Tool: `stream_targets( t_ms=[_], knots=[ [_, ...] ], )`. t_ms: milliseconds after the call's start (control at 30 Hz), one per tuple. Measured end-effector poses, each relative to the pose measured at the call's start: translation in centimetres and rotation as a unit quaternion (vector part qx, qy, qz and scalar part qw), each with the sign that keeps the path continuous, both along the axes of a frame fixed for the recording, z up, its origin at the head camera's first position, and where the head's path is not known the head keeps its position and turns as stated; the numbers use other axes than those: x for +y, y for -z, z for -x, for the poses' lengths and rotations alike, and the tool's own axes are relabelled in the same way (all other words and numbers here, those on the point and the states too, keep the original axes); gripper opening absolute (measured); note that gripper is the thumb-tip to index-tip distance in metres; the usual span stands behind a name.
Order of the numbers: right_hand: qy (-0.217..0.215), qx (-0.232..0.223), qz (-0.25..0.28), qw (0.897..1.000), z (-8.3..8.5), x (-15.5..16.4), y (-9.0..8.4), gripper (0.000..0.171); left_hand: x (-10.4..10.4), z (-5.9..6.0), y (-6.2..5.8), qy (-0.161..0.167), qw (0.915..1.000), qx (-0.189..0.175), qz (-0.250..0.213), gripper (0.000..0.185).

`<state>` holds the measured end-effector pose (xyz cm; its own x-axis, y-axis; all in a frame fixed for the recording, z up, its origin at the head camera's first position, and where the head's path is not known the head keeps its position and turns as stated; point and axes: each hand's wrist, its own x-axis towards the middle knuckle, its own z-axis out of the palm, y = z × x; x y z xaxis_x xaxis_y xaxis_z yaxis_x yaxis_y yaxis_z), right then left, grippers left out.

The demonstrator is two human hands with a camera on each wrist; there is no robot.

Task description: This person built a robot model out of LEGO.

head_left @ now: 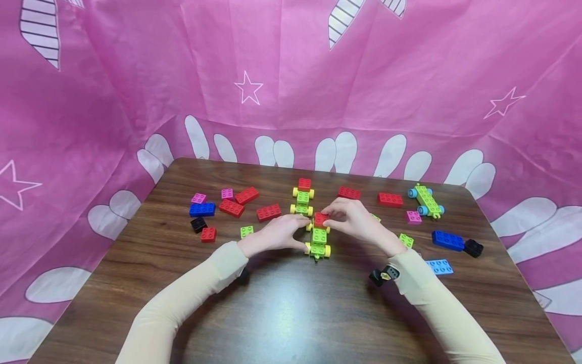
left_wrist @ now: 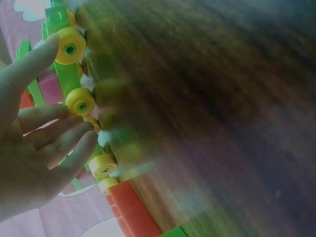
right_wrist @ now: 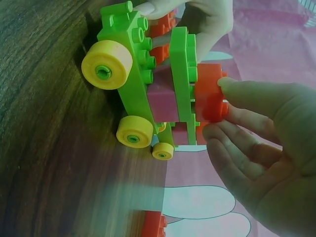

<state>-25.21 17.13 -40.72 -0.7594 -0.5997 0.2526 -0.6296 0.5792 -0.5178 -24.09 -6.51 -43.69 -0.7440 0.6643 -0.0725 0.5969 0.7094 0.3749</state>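
A green toy car [head_left: 320, 236] with yellow wheels stands mid-table, a pink brick [right_wrist: 162, 94] and a green brick [right_wrist: 180, 74] stacked on its base. My right hand [head_left: 356, 220] pinches a red brick [right_wrist: 208, 91] at the top of this stack, thumb on its studs. Whether the brick is fully pressed on, I cannot tell. Thumb and index finger of my left hand [head_left: 279, 233] touch the car's side at its front and rear wheels, fingers fairly straight. Just behind stands a similar yellow-wheeled car [head_left: 302, 198] topped by another red brick [head_left: 304, 184].
Left of the cars lie several red bricks [head_left: 269, 212], a blue brick [head_left: 202, 209], a black brick [head_left: 198, 224] and pink ones. To the right are more red bricks [head_left: 390, 199], a blue-wheeled green car base [head_left: 427, 200], a blue brick [head_left: 448, 240] and a light blue one [head_left: 440, 266].
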Motion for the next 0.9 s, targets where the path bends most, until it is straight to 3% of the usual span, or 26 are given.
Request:
stream_targets(
  t_ms=[333,700,900],
  knots=[
    [-0.014,0.015,-0.04,0.999,-0.1,-0.6,-0.8,0.024,-0.1,0.1,-0.1,0.0,0.9999,-0.012,-0.005,0.075],
    [-0.008,-0.031,-0.068,0.997,0.4,-0.6,-1.4,0.023,0.0,0.2,0.1,0.002,0.9999,-0.013,0.001,0.076],
    [-0.004,-0.03,-0.084,0.996,0.6,-0.9,-1.8,0.023,0.0,0.3,0.0,0.004,0.9999,-0.012,0.002,0.076]
  ],
)
